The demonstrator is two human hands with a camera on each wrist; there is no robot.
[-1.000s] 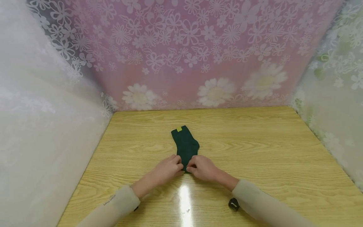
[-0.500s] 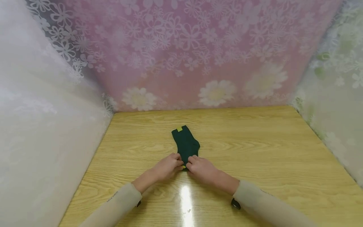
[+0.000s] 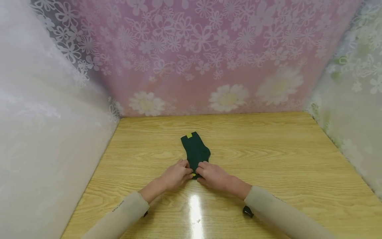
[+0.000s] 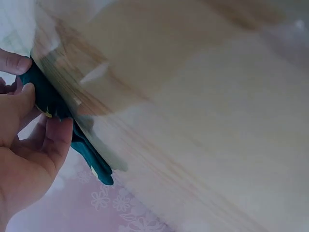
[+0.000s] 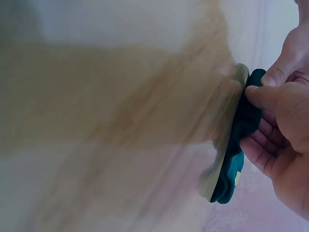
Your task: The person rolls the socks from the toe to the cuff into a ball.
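Note:
A dark green sock (image 3: 196, 151) lies flat on the wooden table, its cuff with a yellow tab pointing away from me. The near end is turned up between my hands, with a small yellow patch (image 3: 193, 174) showing there. My left hand (image 3: 176, 174) pinches this end from the left, and my right hand (image 3: 213, 176) pinches it from the right. Seen from the left wrist, thumb and fingers hold the sock's bunched edge (image 4: 46, 92). In the right wrist view, the sock (image 5: 248, 118) looks wavy and layered between the fingers, which partly hide it.
The wood-grain table (image 3: 268, 149) reaches back to a pink flowered backdrop (image 3: 191, 66). Pale sheets rise along the left side (image 3: 53, 132) and right side (image 3: 352, 109). A bright light reflection crosses the table in front of the hands.
Both hands have shifted slightly away from me along with the sock's near end. That end now sits a little farther up, and its yellow patch shows more clearly. The cuff has hardly moved.

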